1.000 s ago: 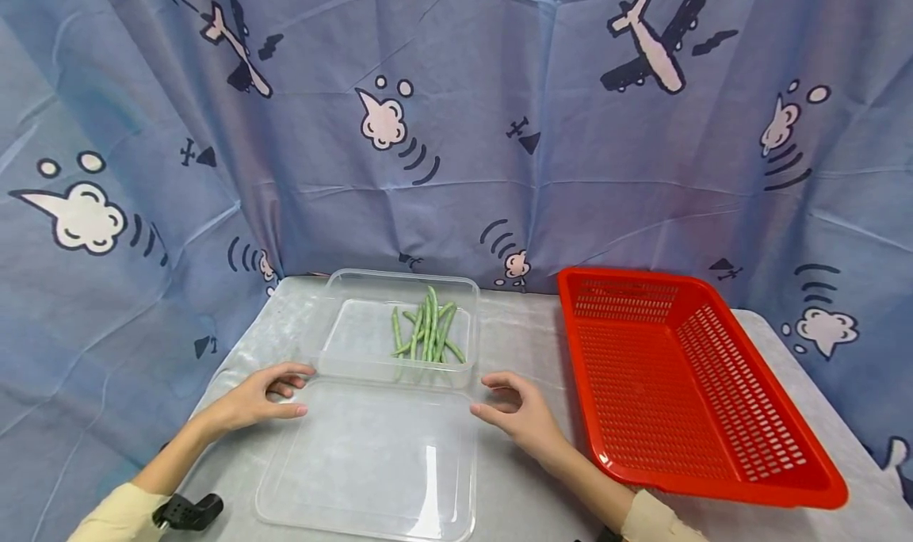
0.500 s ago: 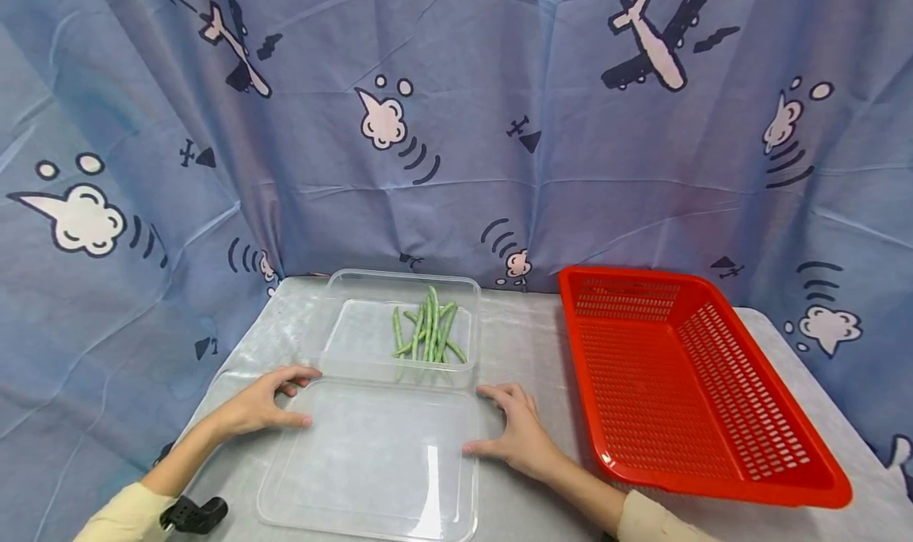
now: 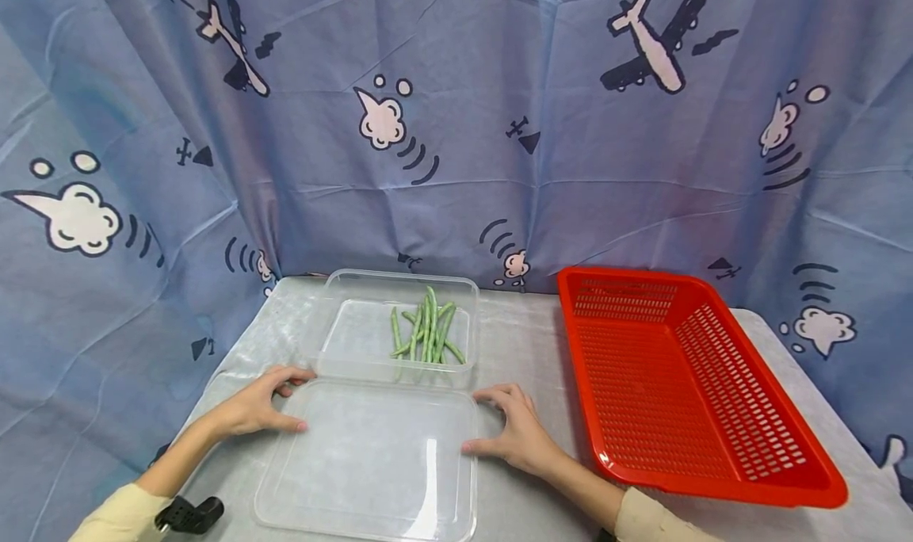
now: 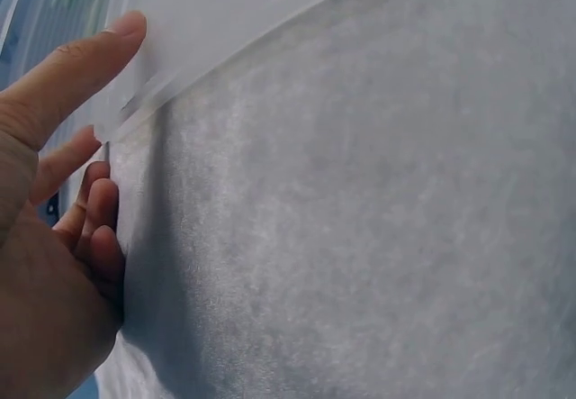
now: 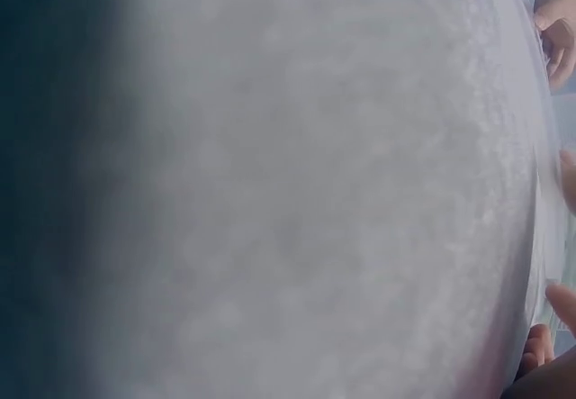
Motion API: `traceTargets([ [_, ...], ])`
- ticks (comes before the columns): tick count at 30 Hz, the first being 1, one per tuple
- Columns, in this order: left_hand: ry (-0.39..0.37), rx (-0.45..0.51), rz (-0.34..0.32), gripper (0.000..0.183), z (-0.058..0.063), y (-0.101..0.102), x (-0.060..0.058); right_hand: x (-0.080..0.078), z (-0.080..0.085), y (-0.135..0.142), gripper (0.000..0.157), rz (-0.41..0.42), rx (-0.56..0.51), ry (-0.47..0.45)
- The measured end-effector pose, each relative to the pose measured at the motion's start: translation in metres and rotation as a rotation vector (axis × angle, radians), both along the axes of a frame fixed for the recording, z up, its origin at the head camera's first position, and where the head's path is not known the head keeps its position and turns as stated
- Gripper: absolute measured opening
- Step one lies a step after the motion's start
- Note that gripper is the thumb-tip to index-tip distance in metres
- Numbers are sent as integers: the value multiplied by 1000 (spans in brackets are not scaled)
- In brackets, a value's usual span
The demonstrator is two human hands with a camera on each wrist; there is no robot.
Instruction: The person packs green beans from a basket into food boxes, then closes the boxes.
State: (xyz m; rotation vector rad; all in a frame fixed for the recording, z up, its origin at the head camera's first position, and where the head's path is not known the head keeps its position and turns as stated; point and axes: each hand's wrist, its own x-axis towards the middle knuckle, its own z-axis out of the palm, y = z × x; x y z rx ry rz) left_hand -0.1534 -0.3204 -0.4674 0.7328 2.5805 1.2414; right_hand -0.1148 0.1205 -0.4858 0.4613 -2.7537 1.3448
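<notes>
A clear plastic lid [image 3: 371,463] lies in front of a clear plastic container [image 3: 342,332], which holds several green beans [image 3: 431,328] toward its right side. At the lid's far left corner is my left hand [image 3: 255,406], thumb tip over the edge and fingers loosely bent beside it. My right hand [image 3: 519,435] mirrors it at the right edge, its thumb and index finger spread apart. In the left wrist view the thumb of the left hand [image 4: 45,264] extends over the lid [image 4: 234,21]. Only fingertips of the right hand [image 5: 565,307] show in the right wrist view.
A large red perforated basket [image 3: 642,391] sits on the right of the grey-covered table [image 3: 524,328]. Behind and to the left hangs a blue curtain [image 3: 456,154] printed with planes and clouds. The container stands directly beyond the lid.
My right hand has shifted toward me and spread its thumb from its fingers at the lid's edge. The left hand has moved slightly nearer. The lid, container and beans stay in place.
</notes>
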Motion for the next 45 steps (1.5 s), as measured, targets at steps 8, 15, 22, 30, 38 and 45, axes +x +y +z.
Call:
traceTargets([
  [8,-32,36,-2,68,1,-3,-1,-3,-1,1,68,69,-100,7],
  [15,-128,167,-42,68,1,-6,-2,-4,6,2,68,166,-284,-160],
  [22,-334,312,-68,71,3,-6,-1,-2,11,2,71,256,-506,-335],
  [30,-381,312,16,69,4,-9,3,-2,16,0,70,226,-590,-460],
  [38,-484,367,42,71,6,-12,7,4,18,-5,67,137,-666,-572],
  [45,-496,384,24,67,13,-18,10,7,27,-10,66,114,-707,-587],
])
